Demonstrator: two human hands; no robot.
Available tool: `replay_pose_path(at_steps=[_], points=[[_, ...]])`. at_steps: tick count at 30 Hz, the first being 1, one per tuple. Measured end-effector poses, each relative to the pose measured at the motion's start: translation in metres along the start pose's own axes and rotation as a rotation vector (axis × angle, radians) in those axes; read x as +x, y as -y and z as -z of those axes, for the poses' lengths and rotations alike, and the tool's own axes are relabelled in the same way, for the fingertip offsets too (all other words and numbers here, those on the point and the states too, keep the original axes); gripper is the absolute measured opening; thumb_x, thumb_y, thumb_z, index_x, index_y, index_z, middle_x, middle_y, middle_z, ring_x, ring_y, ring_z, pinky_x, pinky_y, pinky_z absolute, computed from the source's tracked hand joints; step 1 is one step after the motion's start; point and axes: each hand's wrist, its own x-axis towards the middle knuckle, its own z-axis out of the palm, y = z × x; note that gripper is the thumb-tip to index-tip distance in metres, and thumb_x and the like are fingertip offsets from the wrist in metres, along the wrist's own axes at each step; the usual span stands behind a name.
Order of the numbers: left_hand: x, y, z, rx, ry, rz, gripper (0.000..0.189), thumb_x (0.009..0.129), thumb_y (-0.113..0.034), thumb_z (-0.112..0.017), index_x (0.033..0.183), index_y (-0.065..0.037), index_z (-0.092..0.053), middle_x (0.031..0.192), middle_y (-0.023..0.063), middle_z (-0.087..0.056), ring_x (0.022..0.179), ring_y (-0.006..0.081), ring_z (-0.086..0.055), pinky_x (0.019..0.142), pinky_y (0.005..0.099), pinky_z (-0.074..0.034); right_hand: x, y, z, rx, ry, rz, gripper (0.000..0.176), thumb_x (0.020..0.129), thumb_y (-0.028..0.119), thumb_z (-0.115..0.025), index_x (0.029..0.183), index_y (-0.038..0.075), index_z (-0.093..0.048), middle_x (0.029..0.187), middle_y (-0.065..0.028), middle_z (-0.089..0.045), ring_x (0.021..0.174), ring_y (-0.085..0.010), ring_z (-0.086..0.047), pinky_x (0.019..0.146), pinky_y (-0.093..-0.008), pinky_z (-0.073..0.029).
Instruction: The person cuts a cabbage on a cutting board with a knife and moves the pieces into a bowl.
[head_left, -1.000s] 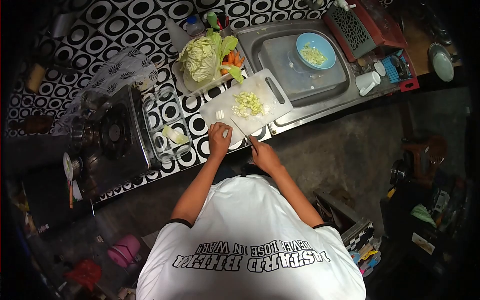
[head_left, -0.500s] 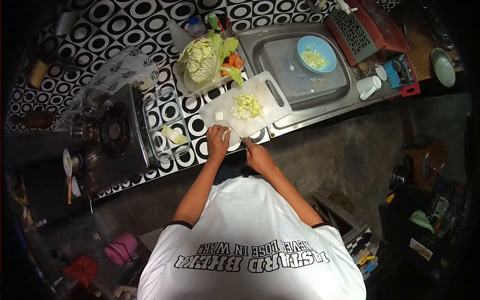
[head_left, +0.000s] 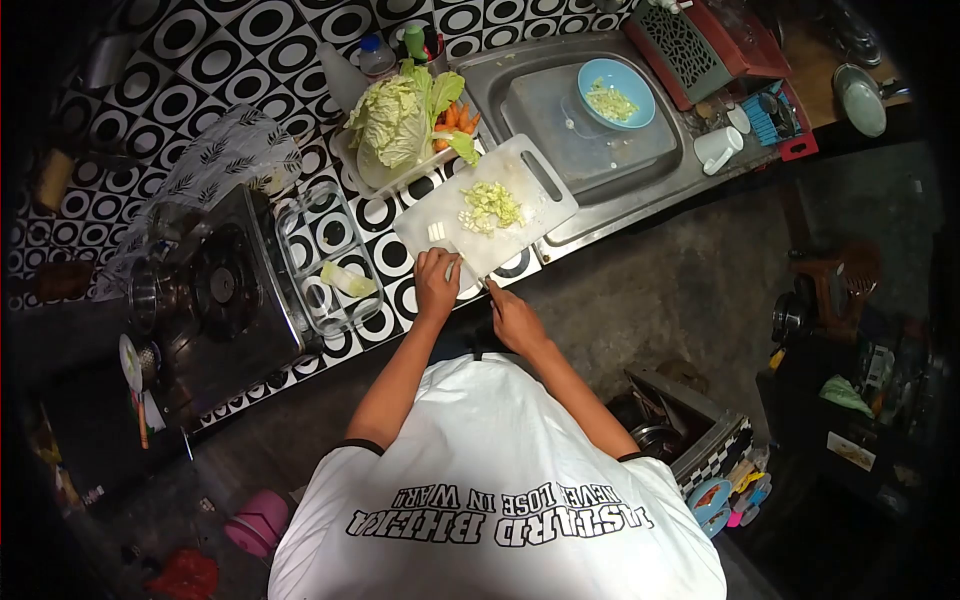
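Note:
My left hand (head_left: 437, 285) is closed at the near left edge of the white cutting board (head_left: 545, 212), fingers bent over a pale piece of cabbage that they mostly hide. My right hand (head_left: 517, 319) wraps round the handle of a knife (head_left: 472, 269), whose blade lies beside the left fingertips. Pale cut strips (head_left: 436, 231) sit just past the left hand. Farther up the board is a heap of chopped yellow-green cabbage (head_left: 491, 206).
A tray holds a cabbage head (head_left: 391, 120) and carrots (head_left: 457, 120). Left of the board, a clear container (head_left: 325, 215) holds a cabbage chunk (head_left: 348, 279), next to the stove (head_left: 222, 283). A blue bowl (head_left: 640, 110) with chopped pieces stands over the sink (head_left: 480, 85).
The whole view has shifted and turned slightly. Both hands stay at the board's near edge, and the knife remains close to the left fingers.

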Motion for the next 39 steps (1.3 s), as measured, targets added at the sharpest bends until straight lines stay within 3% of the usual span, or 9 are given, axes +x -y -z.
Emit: replay_pose_path(at_steps=[9, 17, 26, 30, 32, 39], points=[[0.005, 0.008, 0.008, -0.058, 0.051, -0.046, 0.007, 0.079, -0.007, -0.072, 0.086, -0.005, -0.071, 0.089, 0.0055, -0.06, 0.089, 0.0272, -0.055, 0.082, 0.04, -0.042, -0.007, 0.003, -0.019, -0.084, -0.052, -0.025, 0.051, 0.093, 0.008, -0.047, 0.144, 0.003, -0.038, 0.101, -0.0225, -0.062, 0.093, -0.0415, -0.061, 0.08, -0.0497, -0.049], [0.009, 0.012, 0.012, -0.057, 0.048, -0.046, 0.008, 0.077, -0.006, -0.073, 0.084, -0.005, -0.072, 0.09, 0.0052, -0.061, 0.088, 0.0279, -0.054, 0.082, 0.04, -0.042, -0.012, 0.01, -0.042, -0.166, -0.056, -0.022, 0.066, 0.082, 0.002, -0.055, 0.145, -0.002, -0.034, 0.098, -0.0246, -0.061, 0.086, -0.0413, -0.064, 0.076, -0.0491, -0.052], [0.01, 0.013, 0.014, -0.072, 0.079, -0.037, 0.009, 0.075, -0.004, -0.074, 0.084, -0.003, -0.073, 0.09, 0.0074, -0.063, 0.089, 0.0286, -0.054, 0.082, 0.038, -0.044, -0.015, 0.025, -0.039, -0.258, -0.035, -0.055, 0.08, 0.076, -0.001, -0.064, 0.149, 0.0, -0.03, 0.096, -0.0236, -0.061, 0.084, -0.0412, -0.065, 0.074, -0.048, -0.054], [0.01, 0.015, 0.012, -0.084, 0.065, -0.04, 0.01, 0.074, -0.004, -0.074, 0.084, -0.003, -0.072, 0.09, 0.0074, -0.062, 0.088, 0.0287, -0.054, 0.081, 0.0382, -0.044, -0.015, 0.027, -0.039, -0.284, -0.027, -0.054, 0.078, 0.077, -0.002, -0.061, 0.149, 0.001, -0.03, 0.096, -0.0236, -0.061, 0.084, -0.0409, -0.065, 0.074, -0.048, -0.053], [0.009, 0.015, 0.012, -0.078, 0.063, -0.041, 0.009, 0.074, -0.004, -0.074, 0.083, -0.003, -0.071, 0.089, 0.0075, -0.062, 0.088, 0.0288, -0.054, 0.081, 0.0387, -0.044, -0.014, 0.026, -0.038, -0.258, -0.026, -0.068, 0.076, 0.075, -0.008, -0.052, 0.148, 0.001, -0.033, 0.094, -0.0244, -0.06, 0.085, -0.0425, -0.063, 0.076, -0.0489, -0.051], [0.008, 0.018, 0.009, -0.08, 0.058, -0.018, 0.008, 0.076, -0.007, -0.074, 0.084, -0.005, -0.072, 0.09, 0.0049, -0.062, 0.089, 0.028, -0.054, 0.083, 0.0404, -0.042, -0.013, 0.034, -0.026, -0.287, 0.026, -0.054, 0.073, 0.074, -0.006, -0.052, 0.146, -0.005, -0.035, 0.088, -0.0264, -0.063, 0.083, -0.0428, -0.063, 0.076, -0.048, -0.051]])
